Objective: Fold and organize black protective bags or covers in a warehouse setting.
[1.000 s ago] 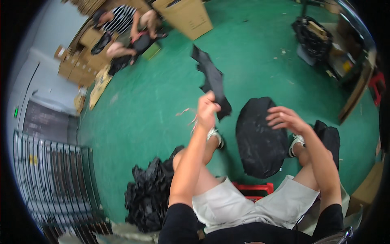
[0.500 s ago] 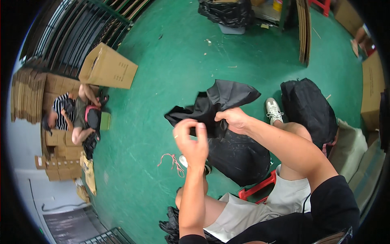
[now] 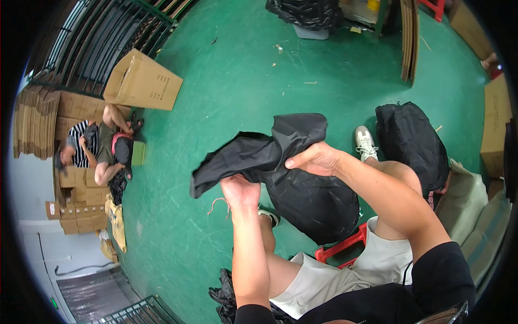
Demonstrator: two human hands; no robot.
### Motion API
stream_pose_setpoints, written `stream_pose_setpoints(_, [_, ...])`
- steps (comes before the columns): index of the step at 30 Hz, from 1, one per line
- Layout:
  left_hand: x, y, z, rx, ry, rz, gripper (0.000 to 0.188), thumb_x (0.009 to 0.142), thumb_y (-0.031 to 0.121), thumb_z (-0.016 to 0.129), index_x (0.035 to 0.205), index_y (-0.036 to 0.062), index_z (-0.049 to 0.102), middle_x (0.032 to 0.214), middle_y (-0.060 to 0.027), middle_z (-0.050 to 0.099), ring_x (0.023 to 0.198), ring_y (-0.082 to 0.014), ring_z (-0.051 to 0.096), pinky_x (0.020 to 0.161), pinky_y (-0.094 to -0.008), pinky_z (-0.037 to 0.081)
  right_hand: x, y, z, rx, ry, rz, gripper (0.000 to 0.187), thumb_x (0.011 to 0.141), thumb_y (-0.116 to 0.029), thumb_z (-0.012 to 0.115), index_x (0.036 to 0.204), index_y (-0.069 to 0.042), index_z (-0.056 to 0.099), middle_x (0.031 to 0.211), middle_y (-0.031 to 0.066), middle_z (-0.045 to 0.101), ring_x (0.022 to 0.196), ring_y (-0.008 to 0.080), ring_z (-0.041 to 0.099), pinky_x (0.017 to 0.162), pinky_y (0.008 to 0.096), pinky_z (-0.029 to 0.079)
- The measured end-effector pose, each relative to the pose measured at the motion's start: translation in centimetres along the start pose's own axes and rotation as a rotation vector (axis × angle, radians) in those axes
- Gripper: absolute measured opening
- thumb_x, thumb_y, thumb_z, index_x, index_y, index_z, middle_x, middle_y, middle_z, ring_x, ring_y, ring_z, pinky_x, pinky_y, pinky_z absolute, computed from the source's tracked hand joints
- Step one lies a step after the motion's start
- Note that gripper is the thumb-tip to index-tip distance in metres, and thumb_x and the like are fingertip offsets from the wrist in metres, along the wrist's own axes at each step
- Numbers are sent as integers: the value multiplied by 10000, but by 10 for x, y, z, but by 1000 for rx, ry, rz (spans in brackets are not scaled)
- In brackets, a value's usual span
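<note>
A limp piece of thin black fabric (image 3: 237, 154) hangs in the air in front of me, stretched between my hands. My right hand (image 3: 315, 160) pinches it near its middle, thumb on top, while a wide flap stands up beyond the grip. My left hand (image 3: 240, 190) sits at the fabric's lower left part, palm side showing. The left fingers go in under the fabric and are hidden. Below my hands a large, full black bag (image 3: 313, 205) rests on the floor between my legs.
Right of my shoe lies another full black bag (image 3: 410, 143), near pale sacks (image 3: 464, 194). A red stool (image 3: 345, 245) is under me. Pink string (image 3: 218, 205) lies on the green floor. At left, a person (image 3: 102, 143) sits by stacked cartons (image 3: 83, 200); an open carton (image 3: 143, 81) stands beyond.
My left hand has moved from in front of the fabric to its lower left part, fingers now under it. The fabric has spread out leftward; my right hand keeps its grip.
</note>
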State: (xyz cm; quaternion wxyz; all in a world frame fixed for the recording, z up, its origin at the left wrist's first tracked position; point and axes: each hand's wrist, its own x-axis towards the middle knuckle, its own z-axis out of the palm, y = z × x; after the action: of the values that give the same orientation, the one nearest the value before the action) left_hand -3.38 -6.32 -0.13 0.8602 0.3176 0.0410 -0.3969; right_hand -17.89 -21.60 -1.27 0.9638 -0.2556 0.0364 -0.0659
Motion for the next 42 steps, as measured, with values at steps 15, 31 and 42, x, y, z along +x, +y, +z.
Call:
stream_pose_setpoints(15, [-39,-3,-22,138,-462,9,526,978,429,431,1388,100,435,1356,-92,514,1207,-278,494,1019,-440,402,-8,25,-17,-61,224,610,962,847,-582,602,1511,-77,124,1504,259,200,1302,430,374,977,586,395])
stream_pose_setpoints(31, [-52,-11,-21,441,-58,-225,545,962,411,429,1340,21,475,1353,-136,526,1211,-284,526,1033,-441,415,16,34,-23,-435,397,-143,366,759,76,383,1025,8,626,906,7,639,848,95,560,796,247,447])
stream_pose_setpoints(42, [-20,55,-4,168,162,92,516,992,407,411,1253,-17,546,1296,-163,570,1181,-331,548,1037,-479,398,4,-22,-29,-267,617,-150,235,960,-183,518,1037,-5,651,991,82,692,840,149,641,769,294,507])
